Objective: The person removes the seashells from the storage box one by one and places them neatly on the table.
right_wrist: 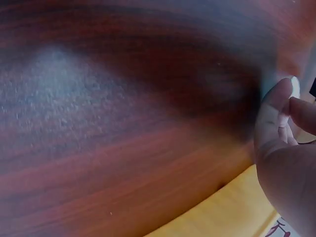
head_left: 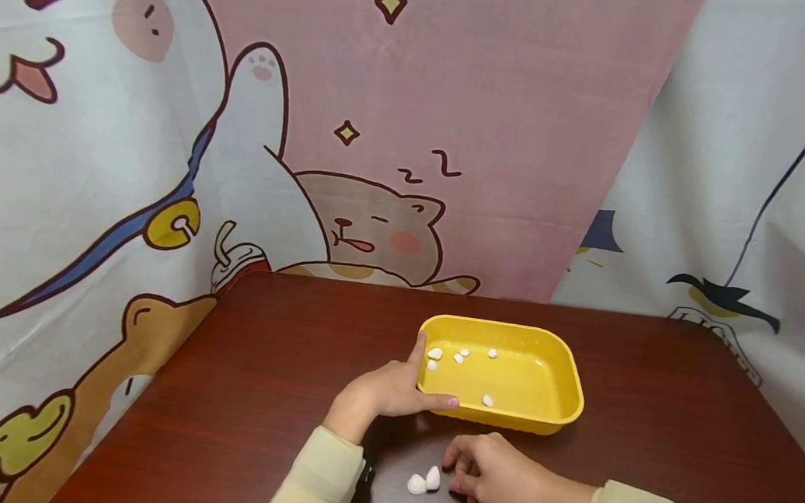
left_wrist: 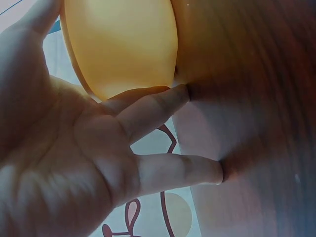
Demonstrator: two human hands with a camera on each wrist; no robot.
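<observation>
A yellow plastic basin (head_left: 517, 420) stands on the table. My left hand (head_left: 393, 387) spreads against its left end, with the thumb along the front rim and a finger up the left side. In the left wrist view its fingers (left_wrist: 180, 170) reach out straight, tips at the tabletop. Several small white shells (head_left: 435, 353) lie inside the basin, most of them near the left end. In front of it, two white shells (head_left: 417, 484) sit side by side. Just right of this pair is my right hand (head_left: 499, 476), low over the table, fingers loosely bent with a gap at the thumb.
The dark reddish-brown wooden table (head_left: 283, 352) extends on both sides of the basin. A printed cartoon cloth (head_left: 523, 135) hangs behind it and along the left and right. A dark band (head_left: 365, 469) shows at my left wrist.
</observation>
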